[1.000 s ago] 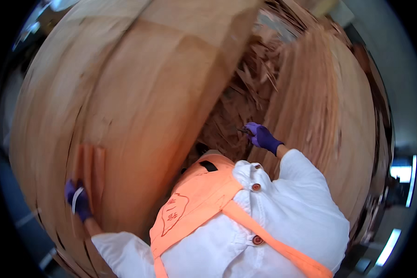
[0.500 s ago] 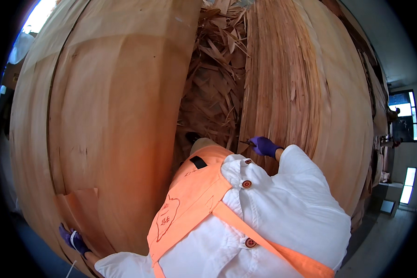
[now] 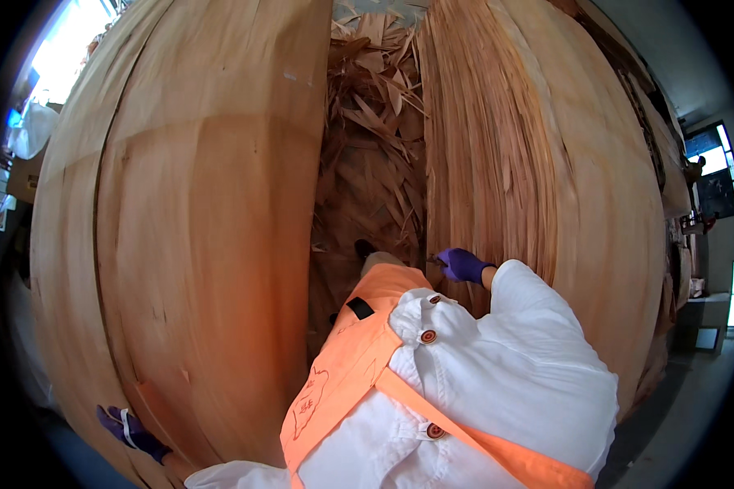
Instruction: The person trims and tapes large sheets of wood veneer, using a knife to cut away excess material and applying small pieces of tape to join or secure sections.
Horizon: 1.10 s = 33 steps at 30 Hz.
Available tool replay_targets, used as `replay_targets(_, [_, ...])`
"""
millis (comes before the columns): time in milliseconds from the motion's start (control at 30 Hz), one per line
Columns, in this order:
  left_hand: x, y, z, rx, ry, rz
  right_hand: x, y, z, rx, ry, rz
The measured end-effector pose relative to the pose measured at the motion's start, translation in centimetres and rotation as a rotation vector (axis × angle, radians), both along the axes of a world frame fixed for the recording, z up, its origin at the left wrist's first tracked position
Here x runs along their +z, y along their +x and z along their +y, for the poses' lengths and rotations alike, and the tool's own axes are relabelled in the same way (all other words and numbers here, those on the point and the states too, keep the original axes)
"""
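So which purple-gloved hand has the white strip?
The left purple-gloved hand bears the white strip; the right purple-gloved hand shows none.

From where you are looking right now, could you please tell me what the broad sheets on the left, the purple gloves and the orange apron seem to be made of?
Broad sheets: probably wood veneer, seemingly unvarnished, given the tan, grain-like streaks.
Purple gloves: matt and snug, perhaps knit or coated; surface too small to tell.
Orange apron: likely matt cloth, judging by its soft bends.
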<state>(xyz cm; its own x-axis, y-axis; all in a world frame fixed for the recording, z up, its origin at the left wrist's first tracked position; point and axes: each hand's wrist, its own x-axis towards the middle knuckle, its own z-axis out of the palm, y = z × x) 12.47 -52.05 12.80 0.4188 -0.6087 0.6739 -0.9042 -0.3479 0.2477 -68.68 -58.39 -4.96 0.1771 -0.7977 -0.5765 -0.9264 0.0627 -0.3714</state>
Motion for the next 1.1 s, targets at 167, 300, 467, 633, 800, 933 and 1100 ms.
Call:
replay_targets(167, [-0.8, -0.3, -5.0, -0.17, -0.077, 0.222, 0.2, -1.2, -5.5, 0.031, 0.076, -0.023])
replay_targets(300, [-1.3, -5.7, -11.3, -0.319, -0.148, 0.304, -2.4, -4.4, -9.4, -0.047, -0.026, -0.086])
replay_targets(467, [-1.4, -16.7, -20.9, -0.178, 0.083, 0.344, -2.7, -8.4, -14.8, -0.205, -0.022, -0.157])
replay_targets(633, [-0.5, -22.3, -29.4, -0.223, 0.313, 0.128, -3.3, -11.0, -20.7, -0.232, -0.024, -0.199])
replay_targets(800, [-0.8, -23.5, -39.7, -0.364, 0.255, 0.154, -4.1, -12.7, -27.2, -0.289, -0.079, -0.199])
replay_targets(933, [-1.6, -29.1, -55.2, -0.776, 0.119, 0.658, -4.1, -14.5, -30.5, -0.392, -0.11, -0.136])
replay_targets(1100, [-1.8, -43.3, -73.7, -1.041, 0.223, 0.569, 0.6, -15.8, -35.0, -0.651, -0.008, -0.197])
